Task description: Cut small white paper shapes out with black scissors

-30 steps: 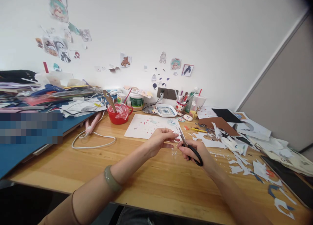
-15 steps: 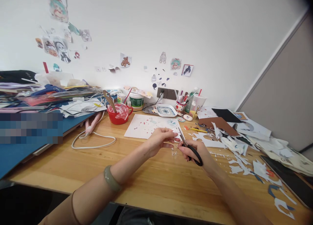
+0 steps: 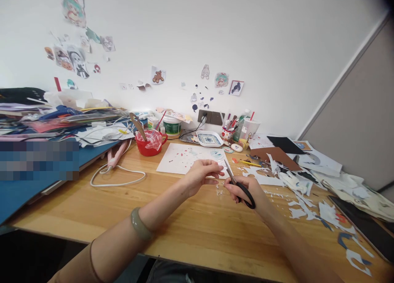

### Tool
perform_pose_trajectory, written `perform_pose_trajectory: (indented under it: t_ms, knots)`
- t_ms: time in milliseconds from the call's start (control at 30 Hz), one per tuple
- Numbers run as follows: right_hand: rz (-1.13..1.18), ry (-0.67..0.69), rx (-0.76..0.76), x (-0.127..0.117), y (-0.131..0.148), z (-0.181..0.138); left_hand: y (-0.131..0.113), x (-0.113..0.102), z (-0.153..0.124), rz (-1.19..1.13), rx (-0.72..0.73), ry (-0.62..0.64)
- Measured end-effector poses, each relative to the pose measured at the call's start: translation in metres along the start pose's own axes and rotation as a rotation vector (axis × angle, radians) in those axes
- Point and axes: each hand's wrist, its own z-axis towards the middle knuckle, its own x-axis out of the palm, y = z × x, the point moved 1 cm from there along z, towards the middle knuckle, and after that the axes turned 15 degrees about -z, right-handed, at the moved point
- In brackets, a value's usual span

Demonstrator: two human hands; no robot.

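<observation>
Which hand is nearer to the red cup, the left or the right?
Left. The left hand is to the right of the red cup; the right hand, holding the scissors, is farther right.

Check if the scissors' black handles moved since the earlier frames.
No: the black handles show no clear shift against the white sheet.

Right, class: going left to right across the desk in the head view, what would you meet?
Pink corded tool, red cup, left hand, scissors, black sheet, dark flat slab.
</observation>
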Motion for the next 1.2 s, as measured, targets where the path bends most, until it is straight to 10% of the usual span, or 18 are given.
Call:
perform_pose_trajectory:
  t_ms: [1200]
  knots:
    - [-0.015, -0.013, -0.016, 0.0002, 0.0002, 0.0004, -0.0004, -0.0007, -0.0009, 0.010, -0.011, 0.021]
